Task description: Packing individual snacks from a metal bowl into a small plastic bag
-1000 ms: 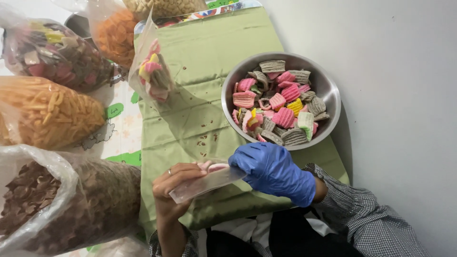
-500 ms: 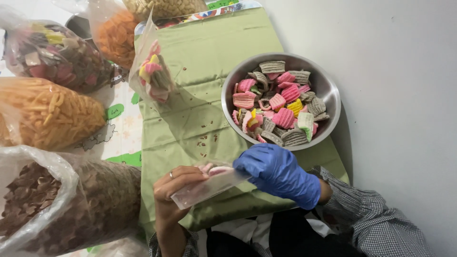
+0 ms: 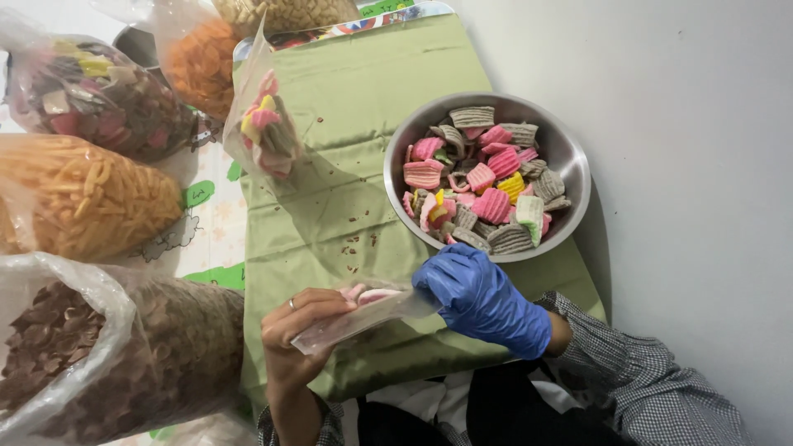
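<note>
Both hands meet low in the view over the green cloth (image 3: 347, 107). Bare and ringed, the left hand (image 3: 301, 326) curls around the near end of a small clear plastic bag (image 3: 355, 318), thumb on top, gripping it level between the hands. The right hand (image 3: 479, 297), in a blue glove, has its fingers bunched at the bag's open mouth, pressing pink crackers (image 3: 372, 293) in; whether it grips one cannot be told. Its checked sleeve (image 3: 628, 372) runs off to the lower right.

Just beyond the gloved hand stands a round steel bowl (image 3: 570, 157), heaped with ridged crackers (image 3: 487, 177) in pink, grey, yellow and green. Farther up the cloth, a filled clear bag of the same mixed crackers (image 3: 264, 128) stands upright. Along the left edge lie big plastic sacks: one of brown chips (image 3: 107, 347) nearest, one of orange stick snacks (image 3: 83, 194) above it, one of mixed coloured pieces (image 3: 99, 95), and orange rounds (image 3: 202, 62) at the top. Crumbs (image 3: 355, 239) dot the cloth.
</note>
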